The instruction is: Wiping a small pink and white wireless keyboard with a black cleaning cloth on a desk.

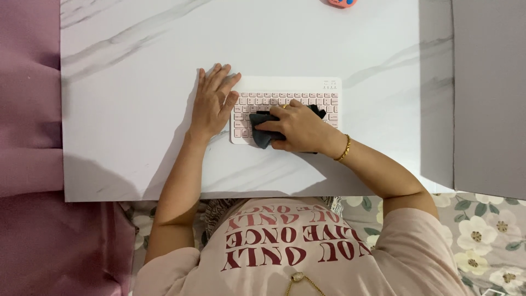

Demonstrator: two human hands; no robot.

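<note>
- I see my left hand [212, 103] lying flat on the table [131, 109], fingers spread and apart, holding nothing; its fingertips and the edge of the palm touch the left end of the keyboard [285, 87].
- My right hand [296, 129] is clamped on a dark grey cloth [262, 131], pressing it down on the keys in the lower middle part of the keyboard.
- The cloth bunches out from under that hand on the left, and a smaller dark corner shows past the knuckles on the right; how much of it is folded under the palm I cannot tell.
- The keyboard is small, white with pale pink keys, and lies flat near the middle of the white marble-patterned table, its long side running left to right.
- A gold bracelet [344, 148] sits on my right wrist, just clear of the keyboard's lower right corner.
- At the far edge of the table, well apart from both hands, a small pink object [342, 3] is cut off by the frame; I think it is a toy or gadget, but too little shows.
- A grey panel [487, 98] covers the right side of the view, beside the table.
- Pink fabric [30, 109] hangs along the left, and a floral sheet [487, 230] lies below right.
</note>
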